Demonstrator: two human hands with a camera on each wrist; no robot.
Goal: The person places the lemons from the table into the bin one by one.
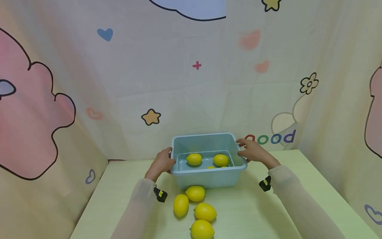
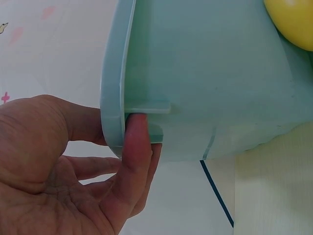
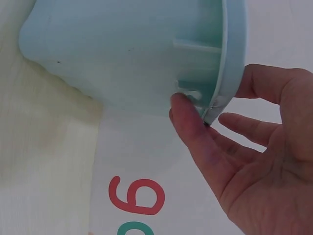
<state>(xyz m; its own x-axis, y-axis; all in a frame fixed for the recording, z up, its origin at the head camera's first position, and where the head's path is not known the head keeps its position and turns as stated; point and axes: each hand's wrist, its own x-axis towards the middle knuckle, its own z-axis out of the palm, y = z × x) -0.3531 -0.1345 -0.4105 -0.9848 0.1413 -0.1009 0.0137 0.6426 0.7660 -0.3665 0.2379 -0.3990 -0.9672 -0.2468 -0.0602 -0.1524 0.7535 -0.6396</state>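
A light blue plastic bin stands toward the back of the table, with several yellow lemons inside it. My left hand grips the rim at its left end; in the left wrist view a finger hooks beneath the lip. At the opposite end my right hand holds the right rim, and the right wrist view shows a finger curled under that edge. Several more lemons lie on the table in front of the bin, between the two forearms. The bin's front wall partly hides the lemons nearest it.
The pale green table ends at a cream printed curtain close behind the bin, and more curtain hangs on both sides. Black wrist devices sit at both cuffs.
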